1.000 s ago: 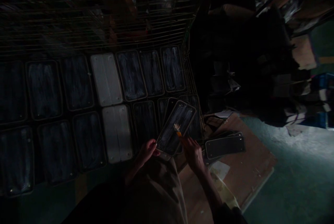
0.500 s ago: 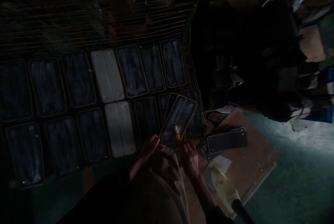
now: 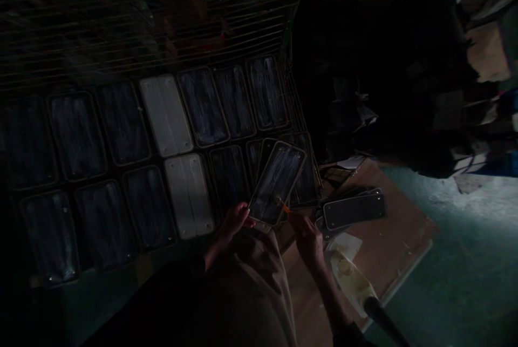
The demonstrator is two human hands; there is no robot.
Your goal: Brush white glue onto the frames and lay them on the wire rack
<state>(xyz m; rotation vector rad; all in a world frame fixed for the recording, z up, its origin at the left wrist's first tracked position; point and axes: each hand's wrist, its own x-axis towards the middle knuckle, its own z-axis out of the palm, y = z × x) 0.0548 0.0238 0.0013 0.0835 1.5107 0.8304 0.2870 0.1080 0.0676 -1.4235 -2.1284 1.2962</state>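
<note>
A dark rectangular panel (image 3: 279,179) with whitish streaks lies tilted above my lap. My left hand (image 3: 237,218) grips its lower left corner. In my right hand (image 3: 308,236) is a small brush (image 3: 285,208) with an orange handle, its bristles against the lower part of the panel. Two rows of similar streaked panels (image 3: 202,105) spread out to the left, with two pale grey panels (image 3: 189,195) among them. Another dark panel partly shows behind the held one.
A wooden board (image 3: 388,228) on the right bears a stack of dark panels (image 3: 354,210) and a translucent container (image 3: 356,282) with a black handle. A wire rack (image 3: 243,23) rises behind the rows. Dark piled items fill the upper right.
My right hand has moved right and slightly down, and the brush now slants the other way. The panel stays in my left hand. The view has shifted slightly.
</note>
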